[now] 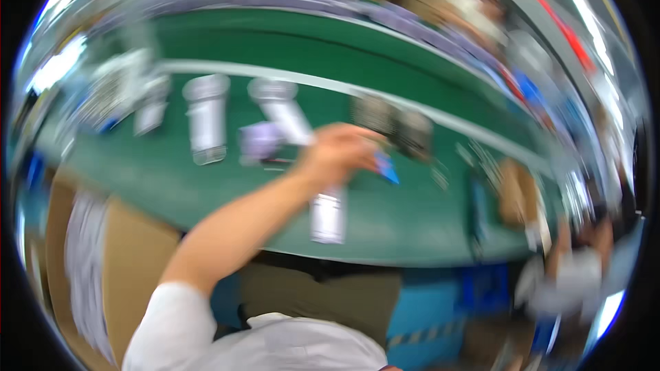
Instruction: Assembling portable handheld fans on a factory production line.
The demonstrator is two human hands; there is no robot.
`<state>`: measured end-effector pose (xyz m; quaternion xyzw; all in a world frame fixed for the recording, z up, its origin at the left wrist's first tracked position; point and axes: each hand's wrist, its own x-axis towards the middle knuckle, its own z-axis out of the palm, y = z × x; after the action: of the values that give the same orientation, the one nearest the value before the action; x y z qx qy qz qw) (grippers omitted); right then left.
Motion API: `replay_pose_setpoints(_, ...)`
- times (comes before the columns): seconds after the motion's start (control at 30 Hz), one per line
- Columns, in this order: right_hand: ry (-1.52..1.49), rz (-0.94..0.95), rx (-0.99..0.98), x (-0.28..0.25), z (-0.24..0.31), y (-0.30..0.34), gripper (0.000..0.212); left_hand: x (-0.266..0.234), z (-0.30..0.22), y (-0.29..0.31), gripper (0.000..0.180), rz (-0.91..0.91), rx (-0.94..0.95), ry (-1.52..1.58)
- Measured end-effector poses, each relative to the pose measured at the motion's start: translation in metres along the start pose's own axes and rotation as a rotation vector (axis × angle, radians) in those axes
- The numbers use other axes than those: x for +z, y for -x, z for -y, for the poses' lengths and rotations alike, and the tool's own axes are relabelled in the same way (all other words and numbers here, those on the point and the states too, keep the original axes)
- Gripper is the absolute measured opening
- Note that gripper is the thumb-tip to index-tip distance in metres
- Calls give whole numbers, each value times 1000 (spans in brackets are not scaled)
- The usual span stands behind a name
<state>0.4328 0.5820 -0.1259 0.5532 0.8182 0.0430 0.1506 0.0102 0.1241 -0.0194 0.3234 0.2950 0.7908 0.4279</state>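
My left hand (340,153) reaches across the green worktable (261,203), fingers closed and smeared by motion. A small blue piece (387,167) sticks out from its fingertips; its kind is too blurred to tell. Just below the wrist lies a white tube-like object (328,218), partly covered by the hand. Another long white object (283,113) slants toward the hand from the far side, with a lilac lump (259,141) beside it. Beyond the fingers sit two grey-brown blocks (414,135), close together. My right hand is out of view.
More white long objects (207,118) lie at the left. A cardboard box (141,261) with white sheets stands at the near left. Toward the right end are a brown carton (517,192) and a dark tool-like strip (476,213). Another person (574,271) is at the far right.
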Motion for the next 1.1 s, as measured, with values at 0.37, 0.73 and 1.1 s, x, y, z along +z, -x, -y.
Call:
replay_pose_setpoints(0.37,173,-14,-852,-78,344,-60,15,-11,-5,17,24,-57,51,168)
replay_pose_setpoints(0.73,210,255,-881,31,237,-26,17,-16,-1,15,24,-75,37,172)
replay_pose_setpoints(1.1,110,750,-406,162,-149,276,18,-21,-18,12,28,-55,42,72)
